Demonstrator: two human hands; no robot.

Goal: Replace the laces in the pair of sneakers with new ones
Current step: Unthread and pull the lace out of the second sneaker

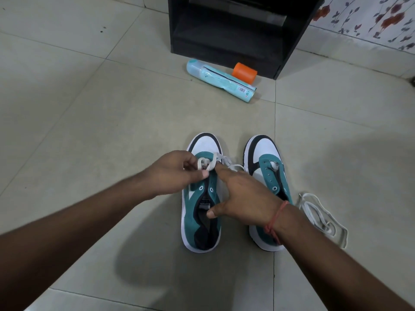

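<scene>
Two teal, white and black sneakers stand side by side on the tiled floor, toes pointing away from me. My left hand (pixel 177 173) pinches a white lace (pixel 215 161) over the lower eyelets of the left sneaker (pixel 197 221). My right hand (pixel 242 194) lies across that same shoe, its index finger stretched toward the lace and its thumb at the tongue. The right sneaker (pixel 267 167) has bare eyelets and no lace. A loose white lace (pixel 323 216) lies on the floor to the right of it.
A pale blue spray can (pixel 221 80) lies on its side further ahead, with an orange cap (pixel 244 72) behind it. A black open cabinet (pixel 238 30) stands at the back. A floral wall covering (pixel 370 19) fills the top right corner.
</scene>
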